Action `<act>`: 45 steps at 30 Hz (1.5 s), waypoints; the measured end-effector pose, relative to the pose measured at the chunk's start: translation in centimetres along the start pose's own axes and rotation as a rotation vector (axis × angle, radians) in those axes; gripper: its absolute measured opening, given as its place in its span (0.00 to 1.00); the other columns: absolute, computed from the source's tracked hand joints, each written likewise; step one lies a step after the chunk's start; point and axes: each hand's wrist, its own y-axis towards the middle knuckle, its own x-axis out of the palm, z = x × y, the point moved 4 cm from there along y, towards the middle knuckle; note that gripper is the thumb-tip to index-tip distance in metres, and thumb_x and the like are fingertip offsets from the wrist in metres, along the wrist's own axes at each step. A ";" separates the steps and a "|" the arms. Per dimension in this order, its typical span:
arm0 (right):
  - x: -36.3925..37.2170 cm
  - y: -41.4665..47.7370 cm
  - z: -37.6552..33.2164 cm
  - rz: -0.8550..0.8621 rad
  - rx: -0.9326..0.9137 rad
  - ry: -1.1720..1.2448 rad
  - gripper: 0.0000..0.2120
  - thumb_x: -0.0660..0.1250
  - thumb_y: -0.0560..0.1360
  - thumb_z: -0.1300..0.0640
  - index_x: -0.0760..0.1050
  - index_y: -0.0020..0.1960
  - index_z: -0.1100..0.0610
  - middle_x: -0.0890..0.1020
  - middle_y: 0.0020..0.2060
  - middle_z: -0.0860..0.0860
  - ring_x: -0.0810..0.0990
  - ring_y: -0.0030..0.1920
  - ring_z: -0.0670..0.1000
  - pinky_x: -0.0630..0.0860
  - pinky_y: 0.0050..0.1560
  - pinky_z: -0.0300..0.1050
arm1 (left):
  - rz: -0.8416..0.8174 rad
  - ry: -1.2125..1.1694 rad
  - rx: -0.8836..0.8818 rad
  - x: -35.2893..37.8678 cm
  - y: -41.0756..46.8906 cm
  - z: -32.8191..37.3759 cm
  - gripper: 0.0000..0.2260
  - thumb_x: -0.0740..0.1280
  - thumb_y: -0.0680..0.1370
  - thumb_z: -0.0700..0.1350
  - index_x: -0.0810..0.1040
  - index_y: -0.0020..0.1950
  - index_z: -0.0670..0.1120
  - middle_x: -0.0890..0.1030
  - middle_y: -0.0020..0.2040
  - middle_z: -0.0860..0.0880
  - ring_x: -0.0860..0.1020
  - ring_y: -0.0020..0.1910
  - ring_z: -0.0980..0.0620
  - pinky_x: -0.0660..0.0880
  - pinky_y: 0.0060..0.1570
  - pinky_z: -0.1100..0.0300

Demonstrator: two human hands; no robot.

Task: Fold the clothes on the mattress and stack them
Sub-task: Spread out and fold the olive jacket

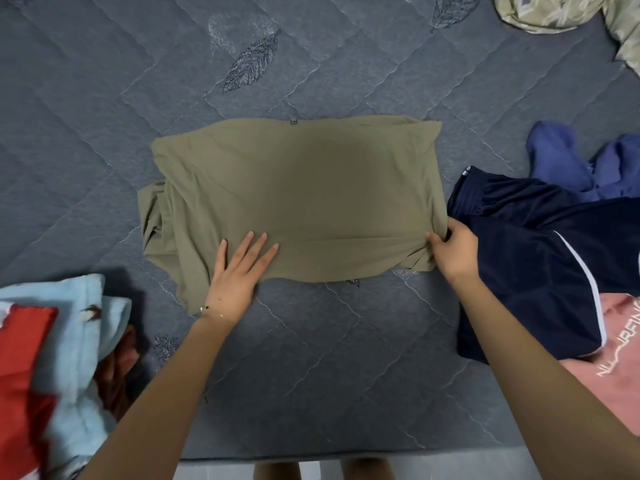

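Note:
An olive-green garment (298, 192) lies partly folded into a wide rectangle in the middle of the grey-blue quilted mattress (104, 116). My left hand (239, 271) presses flat on its near edge with straight, spread fingers. My right hand (453, 251) pinches the garment's near right corner, where the cloth bunches. Loose folds stick out at the garment's left side.
A dark navy garment with white piping (540, 258) lies at right over a pink printed one (616, 368), with blue cloth (568, 157) behind. A light blue, red and brown pile (65, 348) sits at near left. Patterned beige fabric (568, 12) lies at far right.

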 end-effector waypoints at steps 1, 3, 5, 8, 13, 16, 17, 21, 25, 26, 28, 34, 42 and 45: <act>0.0 -0.1 -0.1 0.001 0.001 0.024 0.10 0.66 0.77 0.66 0.77 0.58 0.64 0.81 0.54 0.59 0.78 0.57 0.58 0.75 0.61 0.50 | -0.015 -0.013 -0.003 0.1 0.0 0.0 0.43 0.69 0.61 0.23 0.67 0.75 0.45 0.66 0.75 0.43 0.62 0.75 0.41 0.56 0.69 0.33; 0.2 0.0 -0.7 -0.030 -0.009 0.088 0.13 0.67 0.77 0.61 0.76 0.62 0.60 0.80 0.58 0.56 0.77 0.60 0.56 0.73 0.64 0.51 | -0.048 -0.048 -0.023 0.2 -0.1 0.5 0.41 0.69 0.65 0.26 0.64 0.76 0.46 0.62 0.77 0.43 0.58 0.76 0.41 0.53 0.71 0.34; 0.8 0.4 -1.6 -0.086 -0.005 0.187 0.20 0.71 0.76 0.52 0.74 0.65 0.57 0.78 0.61 0.53 0.75 0.63 0.54 0.71 0.67 0.52 | -0.072 -0.092 -0.006 0.5 -0.2 1.2 0.36 0.69 0.72 0.36 0.60 0.78 0.48 0.58 0.78 0.43 0.53 0.78 0.41 0.49 0.73 0.35; 1.7 1.1 -2.6 -0.077 0.045 0.181 0.27 0.73 0.71 0.42 0.70 0.63 0.53 0.74 0.64 0.52 0.69 0.68 0.55 0.67 0.70 0.55 | -0.105 -0.127 0.086 0.7 0.7 2.5 0.33 0.61 0.77 0.58 0.54 0.79 0.53 0.51 0.80 0.44 0.47 0.79 0.42 0.45 0.73 0.34; 2.6 1.6 -3.2 -0.058 0.154 0.376 0.36 0.74 0.72 0.46 0.58 0.70 0.56 0.67 0.68 0.54 0.70 0.66 0.52 0.68 0.71 0.51 | -0.132 -0.283 -0.118 1.3 3.7 5.4 0.32 0.48 0.77 0.68 0.47 0.79 0.59 0.44 0.80 0.49 0.40 0.78 0.48 0.36 0.74 0.41; 2.2 1.7 -4.0 -0.130 0.283 0.552 0.38 0.75 0.72 0.49 0.58 0.74 0.57 0.73 0.67 0.52 0.75 0.63 0.51 0.72 0.67 0.49 | -0.155 -0.240 -0.302 2.0 5.2 5.4 0.30 0.47 0.79 0.66 0.43 0.78 0.60 0.41 0.80 0.50 0.38 0.78 0.48 0.33 0.73 0.41; 2.2 1.6 -4.7 -0.199 0.314 0.626 0.36 0.75 0.72 0.50 0.62 0.74 0.57 0.76 0.65 0.52 0.78 0.61 0.51 0.74 0.65 0.50 | -0.178 -0.181 -0.321 2.2 5.5 5.4 0.30 0.47 0.80 0.65 0.41 0.78 0.59 0.40 0.80 0.49 0.38 0.78 0.47 0.33 0.72 0.39; 2.3 0.3 -9.2 -0.313 0.215 0.804 0.26 0.73 0.74 0.56 0.71 0.70 0.57 0.83 0.59 0.53 0.82 0.58 0.52 0.79 0.58 0.50 | -0.239 -0.186 -0.330 1.3 5.8 5.3 0.32 0.51 0.80 0.65 0.41 0.79 0.58 0.41 0.80 0.49 0.39 0.78 0.47 0.36 0.72 0.37; 3.3 -2.0 -14.9 -0.317 0.057 0.791 0.19 0.73 0.74 0.59 0.73 0.63 0.56 0.85 0.54 0.50 0.84 0.54 0.49 0.81 0.51 0.44 | -0.059 -0.808 -0.425 -2.8 5.7 3.9 0.27 0.61 0.80 0.57 0.57 0.78 0.55 0.58 0.78 0.50 0.53 0.78 0.51 0.45 0.76 0.45; 3.9 -2.7 -16.3 -0.326 0.019 0.766 0.17 0.73 0.74 0.60 0.74 0.61 0.55 0.85 0.52 0.49 0.84 0.53 0.49 0.81 0.51 0.43 | 0.010 -1.006 -0.461 -4.1 5.4 3.2 0.25 0.63 0.81 0.52 0.62 0.76 0.51 0.64 0.75 0.51 0.60 0.75 0.52 0.53 0.76 0.50; 5.7 -4.4 -18.8 -0.336 -0.073 0.683 0.16 0.72 0.74 0.61 0.74 0.61 0.55 0.84 0.53 0.49 0.83 0.54 0.47 0.80 0.55 0.43 | 0.094 -1.379 -0.574 -6.5 4.6 1.9 0.18 0.64 0.81 0.46 0.71 0.71 0.46 0.73 0.67 0.50 0.72 0.65 0.56 0.67 0.68 0.60; 12.7 -10.3 -23.4 -0.308 -0.316 0.310 0.23 0.71 0.76 0.57 0.69 0.68 0.59 0.78 0.62 0.51 0.77 0.62 0.51 0.71 0.65 0.43 | 0.056 -1.713 -0.755 -9.9 2.2 -2.5 0.14 0.56 0.83 0.54 0.72 0.64 0.51 0.79 0.57 0.50 0.78 0.52 0.52 0.76 0.56 0.51; 20.5 -15.3 -25.4 -0.778 -0.486 0.069 0.36 0.66 0.79 0.59 0.50 0.80 0.55 0.59 0.78 0.50 0.58 0.76 0.46 0.55 0.76 0.41 | 0.075 -1.786 -0.946 -7.6 0.2 -8.4 0.25 0.60 0.78 0.62 0.71 0.70 0.50 0.76 0.66 0.50 0.74 0.65 0.51 0.72 0.65 0.50; 21.2 -15.3 -24.3 -0.868 -0.426 0.105 0.36 0.62 0.80 0.66 0.47 0.80 0.54 0.58 0.78 0.50 0.67 0.72 0.50 0.61 0.75 0.47 | 0.048 -1.662 -1.051 -6.1 -0.3 -9.2 0.34 0.68 0.75 0.59 0.64 0.75 0.43 0.71 0.71 0.46 0.71 0.69 0.49 0.66 0.71 0.50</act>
